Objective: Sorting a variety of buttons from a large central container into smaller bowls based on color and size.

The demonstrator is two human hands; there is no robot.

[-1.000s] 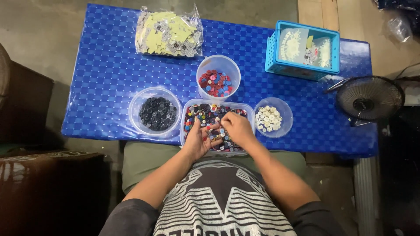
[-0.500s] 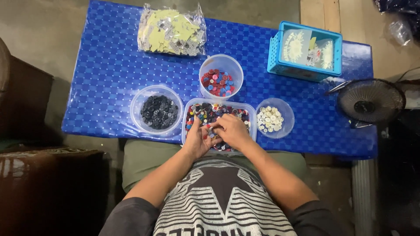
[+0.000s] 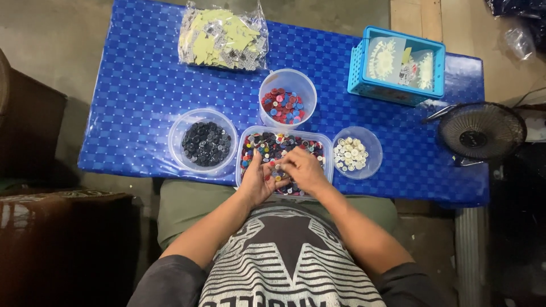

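both hands are working in the rectangular tub of mixed buttons (image 3: 267, 145) at six o'clock on the table: left hand (image 3: 259, 181) and right hand (image 3: 304, 169) are pinching small buttons, exact grip unclear. buttons are looking light, hard, slippery; best pinched by their rims.

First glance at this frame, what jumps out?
The bright blue checked tablecloth fills the view, with both hands, left hand and right hand, meeting over a rectangular tub of mixed-colour buttons at its near edge. Around it sit sorted bowls: black buttons to the left, white buttons to the right, red and blue buttons behind. A blue basket stands at the far right, beside a small black fan.
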